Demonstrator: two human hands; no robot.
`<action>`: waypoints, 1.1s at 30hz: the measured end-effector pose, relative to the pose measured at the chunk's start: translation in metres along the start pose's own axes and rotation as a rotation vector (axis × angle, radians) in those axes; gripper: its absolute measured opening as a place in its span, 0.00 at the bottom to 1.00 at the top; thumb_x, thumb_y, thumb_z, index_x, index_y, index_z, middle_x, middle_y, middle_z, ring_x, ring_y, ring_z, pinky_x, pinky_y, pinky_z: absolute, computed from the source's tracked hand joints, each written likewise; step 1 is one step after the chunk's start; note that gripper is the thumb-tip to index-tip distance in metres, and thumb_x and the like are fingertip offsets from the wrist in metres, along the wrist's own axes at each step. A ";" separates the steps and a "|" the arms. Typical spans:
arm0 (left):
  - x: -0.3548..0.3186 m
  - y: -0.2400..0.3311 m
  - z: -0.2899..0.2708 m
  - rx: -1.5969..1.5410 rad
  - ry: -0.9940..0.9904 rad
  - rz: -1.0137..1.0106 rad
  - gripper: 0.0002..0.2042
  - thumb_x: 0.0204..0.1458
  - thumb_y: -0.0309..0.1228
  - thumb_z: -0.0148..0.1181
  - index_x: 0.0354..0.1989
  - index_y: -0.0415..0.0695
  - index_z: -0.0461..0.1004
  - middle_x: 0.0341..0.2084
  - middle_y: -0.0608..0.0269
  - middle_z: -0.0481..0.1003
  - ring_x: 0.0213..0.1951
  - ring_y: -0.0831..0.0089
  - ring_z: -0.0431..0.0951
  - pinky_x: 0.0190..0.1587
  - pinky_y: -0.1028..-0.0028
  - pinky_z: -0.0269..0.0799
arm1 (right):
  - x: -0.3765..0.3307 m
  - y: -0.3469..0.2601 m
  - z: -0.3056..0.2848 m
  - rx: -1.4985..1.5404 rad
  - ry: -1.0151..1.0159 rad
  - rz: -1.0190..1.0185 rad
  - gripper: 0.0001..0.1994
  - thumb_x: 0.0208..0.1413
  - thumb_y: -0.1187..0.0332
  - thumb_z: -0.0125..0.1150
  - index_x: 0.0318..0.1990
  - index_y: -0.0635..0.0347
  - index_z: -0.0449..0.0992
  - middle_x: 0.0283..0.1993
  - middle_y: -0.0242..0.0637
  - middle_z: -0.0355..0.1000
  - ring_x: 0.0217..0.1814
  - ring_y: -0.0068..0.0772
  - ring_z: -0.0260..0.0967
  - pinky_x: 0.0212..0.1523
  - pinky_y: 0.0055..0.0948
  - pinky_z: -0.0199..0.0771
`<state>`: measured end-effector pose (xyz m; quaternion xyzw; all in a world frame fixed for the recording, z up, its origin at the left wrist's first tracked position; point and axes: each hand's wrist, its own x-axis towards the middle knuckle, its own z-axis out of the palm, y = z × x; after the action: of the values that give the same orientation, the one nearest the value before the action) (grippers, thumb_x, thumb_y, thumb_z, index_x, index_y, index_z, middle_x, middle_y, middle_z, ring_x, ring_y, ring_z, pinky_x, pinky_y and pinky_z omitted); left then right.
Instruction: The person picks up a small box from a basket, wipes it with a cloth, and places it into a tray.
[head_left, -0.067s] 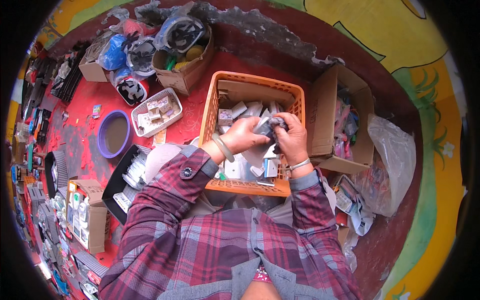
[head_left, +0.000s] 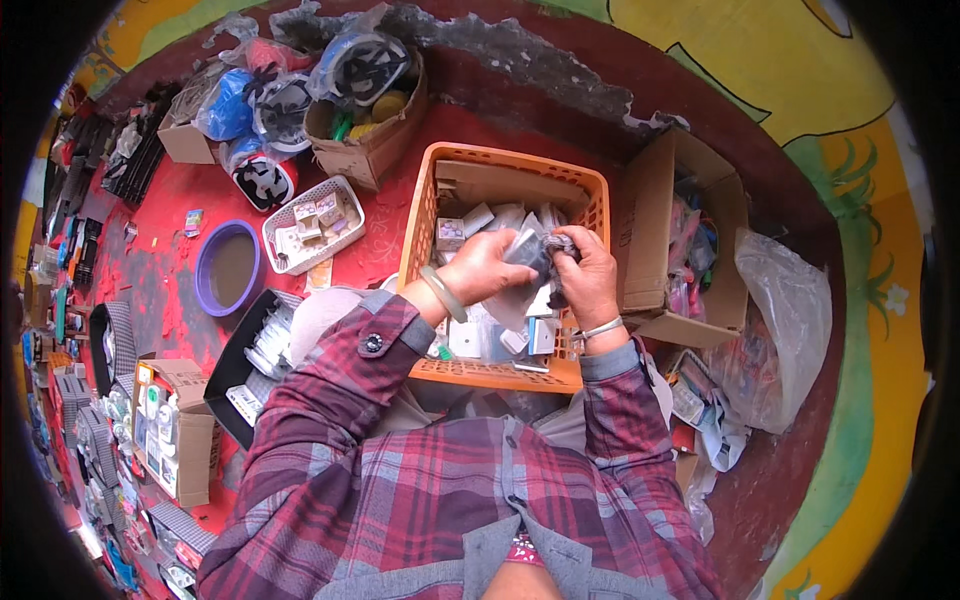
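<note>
Over an orange plastic basket, my two hands meet at one packet. My left hand pinches a clear plastic packet between thumb and fingers; it looks greyish, and its contents are too unclear to name. Bunched in the curled fingers of my right hand is a dark crumpled cloth, pressed against the packet's right side. Below them in the basket lie small white boxes and clear packets. A small patterned box sits at its left side.
Right of the basket stands an open cardboard box of colourful packets, with a plastic bag beside it. Leftward are a white tray, a purple basin and a black tray. Bagged helmets lie farther back.
My left fingers have opened a little and shifted on the packet, so more of it shows. The dark cloth has turned slightly in my right hand.
</note>
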<state>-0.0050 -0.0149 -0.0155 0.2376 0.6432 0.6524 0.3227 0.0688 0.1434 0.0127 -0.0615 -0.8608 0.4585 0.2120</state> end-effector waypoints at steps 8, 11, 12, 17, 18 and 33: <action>0.004 -0.007 0.014 0.171 -0.081 0.135 0.17 0.42 0.26 0.61 0.43 0.37 0.69 0.36 0.59 0.74 0.39 0.74 0.72 0.44 0.73 0.69 | -0.002 -0.023 0.014 -0.148 0.049 -0.351 0.12 0.41 0.79 0.55 0.36 0.58 0.72 0.33 0.39 0.69 0.37 0.38 0.69 0.37 0.30 0.69; 0.006 -0.012 0.006 0.027 -0.023 0.061 0.17 0.41 0.29 0.63 0.39 0.36 0.70 0.32 0.57 0.76 0.36 0.74 0.75 0.40 0.72 0.71 | 0.003 -0.005 0.006 0.074 0.016 -0.146 0.11 0.42 0.79 0.55 0.36 0.58 0.72 0.33 0.39 0.69 0.36 0.37 0.69 0.37 0.29 0.69; 0.006 -0.009 0.002 -0.077 -0.016 0.017 0.16 0.41 0.29 0.65 0.39 0.36 0.70 0.32 0.60 0.75 0.34 0.77 0.74 0.39 0.74 0.71 | 0.005 0.000 0.001 0.061 0.030 -0.082 0.11 0.43 0.80 0.55 0.36 0.59 0.72 0.33 0.38 0.69 0.36 0.37 0.69 0.37 0.28 0.70; 0.000 0.003 0.005 -0.112 -0.106 -0.021 0.16 0.45 0.22 0.59 0.45 0.37 0.69 0.38 0.66 0.73 0.39 0.79 0.72 0.44 0.76 0.70 | -0.002 -0.012 0.005 0.049 -0.015 -0.168 0.12 0.40 0.80 0.53 0.35 0.60 0.71 0.34 0.42 0.68 0.38 0.43 0.68 0.40 0.33 0.68; 0.005 -0.016 0.010 -0.050 -0.139 0.117 0.17 0.45 0.22 0.58 0.46 0.38 0.68 0.39 0.66 0.72 0.40 0.79 0.71 0.44 0.77 0.69 | -0.002 -0.023 0.008 -0.025 -0.036 -0.234 0.11 0.39 0.80 0.53 0.34 0.61 0.71 0.35 0.43 0.68 0.39 0.47 0.66 0.41 0.35 0.67; -0.001 0.019 -0.001 -0.307 -0.070 0.068 0.19 0.44 0.24 0.64 0.47 0.39 0.69 0.40 0.65 0.73 0.41 0.79 0.72 0.46 0.77 0.68 | 0.017 0.025 -0.025 -0.011 0.132 0.112 0.11 0.43 0.81 0.52 0.36 0.61 0.73 0.32 0.38 0.72 0.36 0.35 0.71 0.37 0.29 0.71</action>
<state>-0.0072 -0.0162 0.0038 0.2297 0.5157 0.7450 0.3552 0.0616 0.1818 0.0098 -0.1407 -0.8427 0.4600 0.2418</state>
